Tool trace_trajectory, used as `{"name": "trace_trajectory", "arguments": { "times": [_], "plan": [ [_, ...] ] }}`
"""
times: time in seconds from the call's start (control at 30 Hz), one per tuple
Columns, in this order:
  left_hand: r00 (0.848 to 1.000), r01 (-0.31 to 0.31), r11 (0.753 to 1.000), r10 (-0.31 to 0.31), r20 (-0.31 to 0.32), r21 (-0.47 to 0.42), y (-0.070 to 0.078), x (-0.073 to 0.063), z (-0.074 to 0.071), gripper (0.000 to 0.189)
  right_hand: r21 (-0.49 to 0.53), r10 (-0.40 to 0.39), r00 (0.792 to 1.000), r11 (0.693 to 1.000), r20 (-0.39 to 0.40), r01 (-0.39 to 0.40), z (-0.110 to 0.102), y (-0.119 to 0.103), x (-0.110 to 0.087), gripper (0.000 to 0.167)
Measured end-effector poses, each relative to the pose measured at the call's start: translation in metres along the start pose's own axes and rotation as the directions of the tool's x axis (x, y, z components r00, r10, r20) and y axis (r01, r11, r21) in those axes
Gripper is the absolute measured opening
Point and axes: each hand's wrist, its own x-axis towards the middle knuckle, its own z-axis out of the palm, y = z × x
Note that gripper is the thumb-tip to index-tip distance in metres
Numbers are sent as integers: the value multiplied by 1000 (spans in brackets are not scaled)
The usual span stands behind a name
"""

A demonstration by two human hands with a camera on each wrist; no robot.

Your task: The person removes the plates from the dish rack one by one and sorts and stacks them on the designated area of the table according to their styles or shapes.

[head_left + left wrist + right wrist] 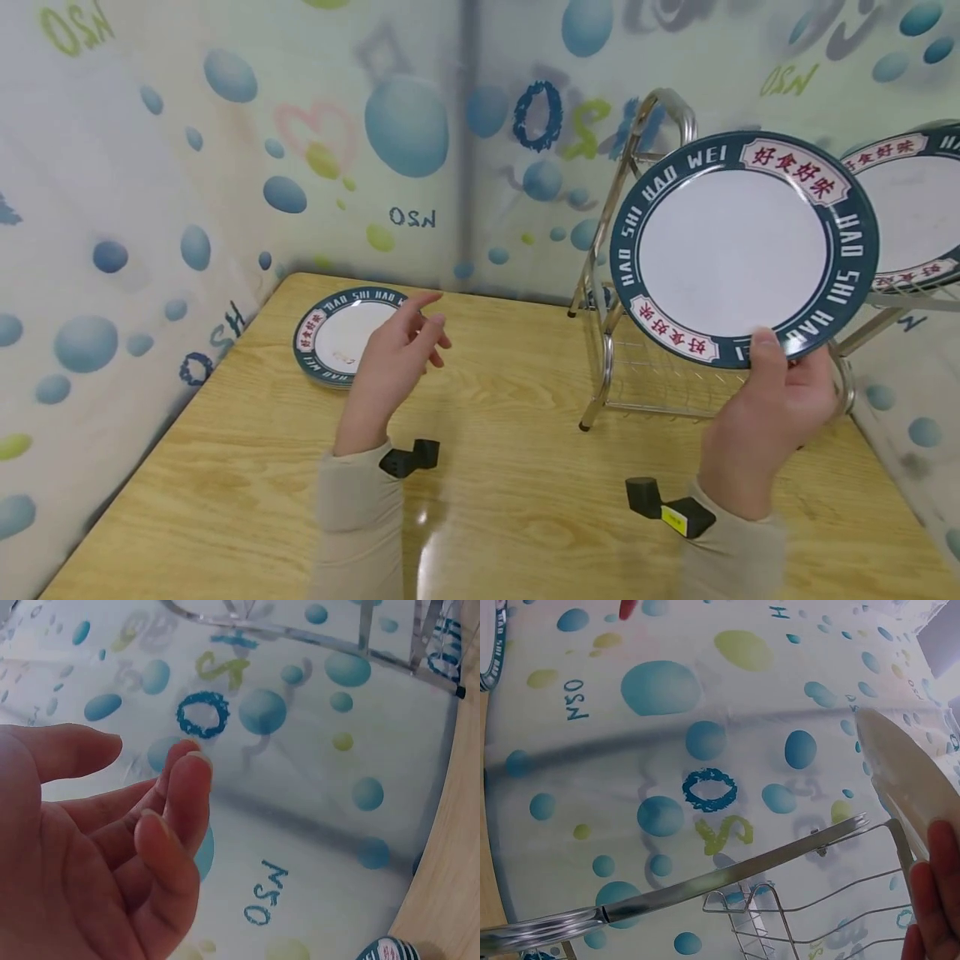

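A white plate (735, 250) with a dark green lettered rim is pinched at its lower edge by my right hand (772, 417), thumb on the face. It is raised and tilted, overlapping the metal rack (607, 367) in the head view. In the right wrist view the plate's pale underside (907, 765) shows beside the fingers. My left hand (397, 350) hovers with loosely bent fingers and nothing in them. It overlaps a stack of matching plates (307, 350) on the table. Another such plate (915, 208) stands in the rack at the far right.
The wooden table (495, 492) meets a wall (480, 242) printed with blue and green dots at its back. The rack's wire basket (660, 379) sits low between its legs. Black wrist cameras are strapped to both sleeves (360, 500).
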Motion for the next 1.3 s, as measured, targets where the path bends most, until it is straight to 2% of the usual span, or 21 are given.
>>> {"name": "trace_trajectory", "arguments": {
  "times": [0.1,0.3,0.8,0.97,1.1,1.3],
  "plan": [
    [999,-33,999,33,15,5,4,0,8,41,-55,-16,999,998,38,18,3,-3,-5,24],
    [997,-61,998,61,55,2,9,0,18,40,-73,-6,999,997,45,9,7,-5,-10,23],
    [995,-69,997,71,77,-33,8,2,18,39,-32,16,996,999,87,-14,2,1,-10,25],
    [992,-61,994,70,109,-88,24,-4,15,35,-13,25,996,1000,85,-24,-1,6,-8,25],
    [988,-53,990,70,135,-128,42,-12,11,34,-54,34,995,998,95,-29,-1,7,-9,24],
    [982,-46,992,67,176,-120,51,-17,9,35,-124,53,988,992,143,-35,-1,9,-13,25]
  ]
}}
